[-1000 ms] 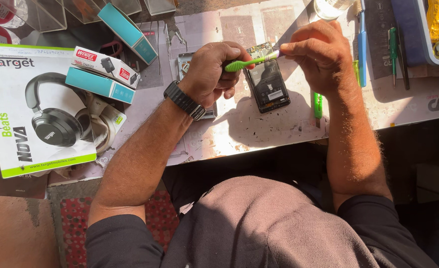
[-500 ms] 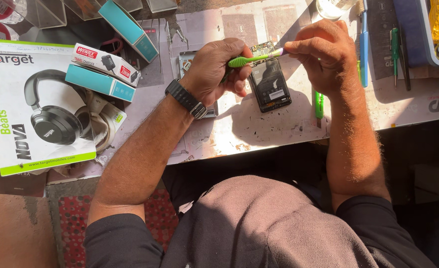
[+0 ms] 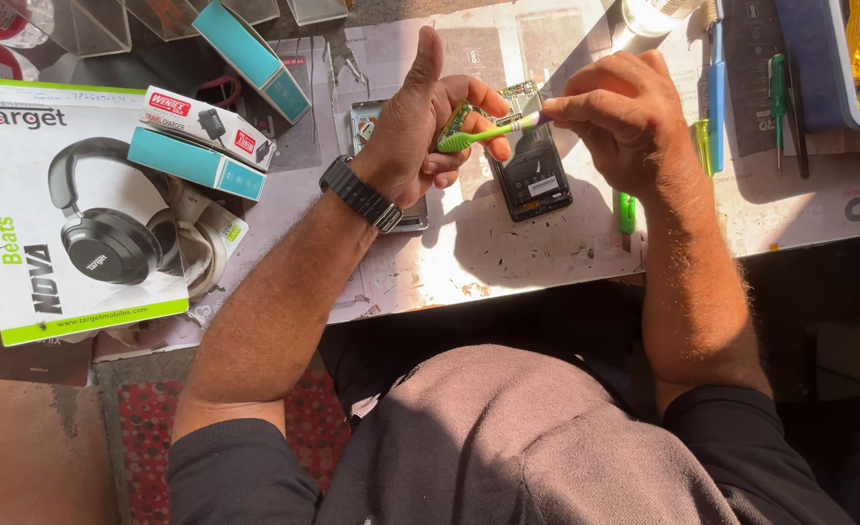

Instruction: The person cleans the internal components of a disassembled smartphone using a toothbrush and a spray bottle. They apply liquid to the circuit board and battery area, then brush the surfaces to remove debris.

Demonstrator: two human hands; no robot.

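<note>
My left hand [image 3: 420, 146] pinches a small green circuit board [image 3: 456, 122] above the worktop [image 3: 508, 258], thumb up toward twelve o'clock. My right hand [image 3: 619, 117] grips a green brush [image 3: 483, 134], its head on the board. Pressing too hard could flick the board from my grip onto the opened phone [image 3: 532, 170] below. At two o'clock a white tray [image 3: 843, 87] holds yellow bits.

Glossy green plastic brush [image 3: 483, 134]; beside it, opened phone [image 3: 532, 170] with matt black innards; worn, scuffed table [image 3: 508, 258]; glossy cardboard box [image 3: 65, 209].
</note>
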